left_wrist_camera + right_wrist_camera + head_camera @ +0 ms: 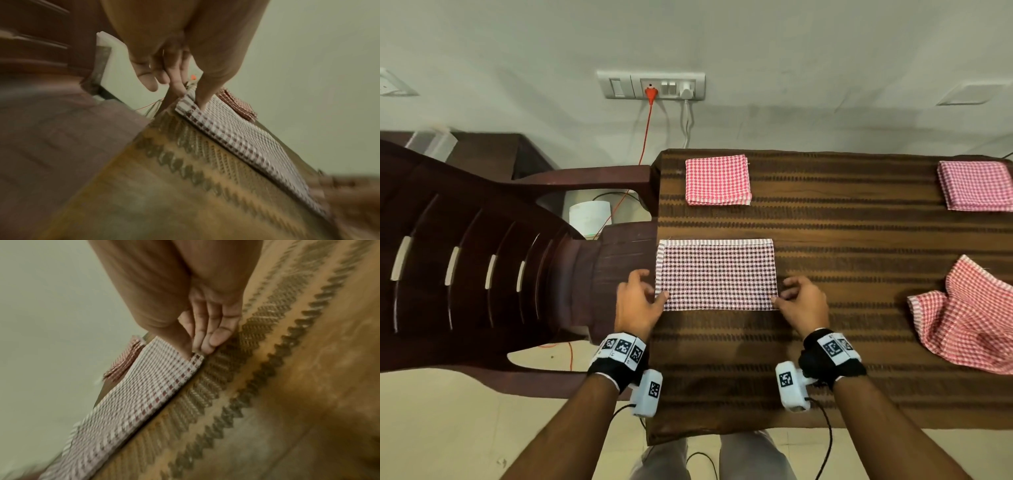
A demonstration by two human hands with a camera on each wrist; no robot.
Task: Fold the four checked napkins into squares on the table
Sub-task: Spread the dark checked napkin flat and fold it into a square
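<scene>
A dark-checked napkin (717, 275) lies folded in half as a flat rectangle near the table's left edge. My left hand (640, 301) pinches its near left corner, thumb on top and fingers underneath, as the left wrist view shows on the napkin (236, 134). My right hand (799, 301) pinches the near right corner; in the right wrist view thumb and fingers close on that corner of the napkin (156, 378). A red-checked napkin (718, 180) lies folded square at the back left. Another folded one (976, 185) lies back right. A crumpled red-checked napkin (969, 315) sits unfolded at the right.
The table wears a brown striped cloth (842, 233). A dark brown plastic chair (482, 253) stands against the table's left edge, close to my left hand. A wall socket (650, 85) with an orange cable is behind the table.
</scene>
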